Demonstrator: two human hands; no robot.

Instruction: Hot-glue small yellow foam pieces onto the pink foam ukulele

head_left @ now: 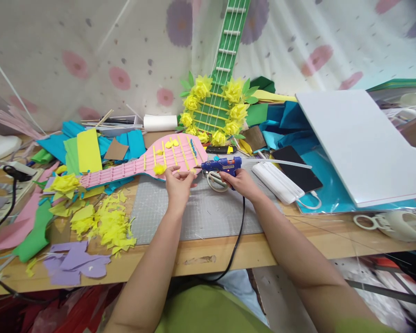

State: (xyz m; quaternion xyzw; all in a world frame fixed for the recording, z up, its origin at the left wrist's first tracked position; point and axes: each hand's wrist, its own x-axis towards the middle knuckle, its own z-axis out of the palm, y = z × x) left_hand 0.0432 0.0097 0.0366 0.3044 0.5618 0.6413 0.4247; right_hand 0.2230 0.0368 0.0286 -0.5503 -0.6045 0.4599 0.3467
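Observation:
A blue glue gun (225,164) with a long clear glue stick at its back is gripped in my right hand (241,182), its nozzle pointing left. The nozzle tip is close to the fingertips of my left hand (180,185), which are pinched together; whatever they hold is too small to name. Behind my left hand lies a pink paper guitar (152,157) with yellow strips, small yellow pieces and a yellow paper flower (159,169) near its lower edge. The grey cutting mat (208,222) lies below both hands.
A green paper guitar (211,111) ringed by yellow flowers stands at the back. Yellow scraps (107,222) and purple paper (76,262) lie left. To the right are a white power bank (277,182), a black phone (296,169), a white board (364,143) and a white-handled tool (395,226).

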